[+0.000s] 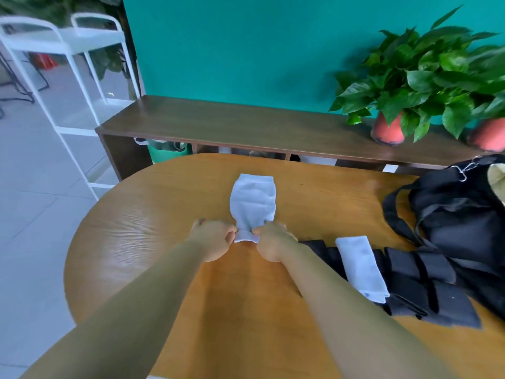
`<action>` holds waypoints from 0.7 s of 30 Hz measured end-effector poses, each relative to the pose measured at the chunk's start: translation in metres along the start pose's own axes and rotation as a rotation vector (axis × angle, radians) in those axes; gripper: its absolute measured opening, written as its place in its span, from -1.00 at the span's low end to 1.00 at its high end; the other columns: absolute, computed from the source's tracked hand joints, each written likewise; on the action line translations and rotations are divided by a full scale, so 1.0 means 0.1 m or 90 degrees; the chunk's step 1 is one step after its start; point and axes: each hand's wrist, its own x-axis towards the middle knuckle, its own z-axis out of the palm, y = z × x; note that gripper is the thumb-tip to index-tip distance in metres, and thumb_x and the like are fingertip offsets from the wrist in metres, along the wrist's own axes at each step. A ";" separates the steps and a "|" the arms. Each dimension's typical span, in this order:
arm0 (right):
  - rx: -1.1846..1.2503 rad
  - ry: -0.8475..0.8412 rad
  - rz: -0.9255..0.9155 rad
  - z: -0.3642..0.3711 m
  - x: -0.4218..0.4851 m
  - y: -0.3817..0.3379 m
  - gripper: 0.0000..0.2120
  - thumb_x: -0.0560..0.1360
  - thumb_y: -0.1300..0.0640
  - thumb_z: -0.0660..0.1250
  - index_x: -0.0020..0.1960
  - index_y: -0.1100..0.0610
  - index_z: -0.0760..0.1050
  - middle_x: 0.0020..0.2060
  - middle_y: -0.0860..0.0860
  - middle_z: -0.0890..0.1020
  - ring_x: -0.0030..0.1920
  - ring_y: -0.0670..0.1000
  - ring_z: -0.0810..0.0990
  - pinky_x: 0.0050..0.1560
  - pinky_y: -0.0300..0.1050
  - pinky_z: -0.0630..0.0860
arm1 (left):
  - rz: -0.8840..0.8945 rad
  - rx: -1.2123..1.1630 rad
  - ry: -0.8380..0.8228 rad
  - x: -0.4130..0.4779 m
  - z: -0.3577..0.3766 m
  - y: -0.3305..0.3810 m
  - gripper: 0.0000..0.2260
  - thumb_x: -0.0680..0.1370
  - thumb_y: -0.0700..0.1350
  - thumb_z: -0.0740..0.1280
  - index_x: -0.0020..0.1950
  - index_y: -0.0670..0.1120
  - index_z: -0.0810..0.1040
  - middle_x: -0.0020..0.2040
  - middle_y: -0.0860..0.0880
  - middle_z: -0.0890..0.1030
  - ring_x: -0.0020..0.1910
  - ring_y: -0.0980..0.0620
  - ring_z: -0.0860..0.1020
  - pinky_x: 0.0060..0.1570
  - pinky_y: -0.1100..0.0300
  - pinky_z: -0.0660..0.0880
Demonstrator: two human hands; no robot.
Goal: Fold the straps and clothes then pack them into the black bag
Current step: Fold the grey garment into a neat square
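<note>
A white sock-like cloth (252, 203) lies flat in the middle of the round wooden table (131, 231), its narrow near end bunched. My left hand (216, 236) and my right hand (272, 242) pinch that near end from either side. To the right a second white folded cloth (360, 265) lies across several black straps (426, 285). The black bag (459, 220) sits at the table's right edge, open at the top with a strap loop hanging toward the straps.
A low dark wooden bench (246, 121) stands behind the table against the teal wall, with two potted plants (410, 77) at its right end. A white metal rack (76, 86) stands at the left on the tiled floor.
</note>
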 end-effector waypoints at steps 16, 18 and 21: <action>-0.011 0.038 -0.075 0.48 -1.12 -0.20 -0.59 0.59 0.14 0.11 0.43 -0.05 0.29 0.44 0.06 0.24 0.39 0.12 0.22 0.29 -0.02 0.32 | 0.075 -0.058 0.075 -1.05 0.30 0.13 -0.51 0.54 0.22 0.22 0.43 0.07 0.31 0.50 0.10 0.24 0.48 0.13 0.18 0.41 0.11 0.04; -0.013 0.076 -0.081 0.50 -1.21 -0.16 -0.58 0.59 0.09 0.15 0.44 -0.03 0.27 0.38 0.05 0.33 0.36 0.10 0.25 0.30 -0.02 0.32 | 0.086 -0.045 0.018 -1.14 0.32 0.17 -0.42 0.52 0.26 0.23 0.48 0.08 0.24 0.49 0.12 0.25 0.48 0.16 0.17 0.45 0.06 -0.03; 0.005 0.153 -0.118 0.52 -1.34 -0.06 -0.56 0.56 0.06 0.21 0.43 -0.01 0.29 0.32 0.01 0.40 0.34 0.05 0.28 0.31 -0.05 0.31 | 0.106 -0.016 0.010 -1.23 0.32 0.20 -0.38 0.46 0.26 0.31 0.46 0.09 0.25 0.44 0.16 0.32 0.45 0.17 0.22 0.46 0.03 -0.02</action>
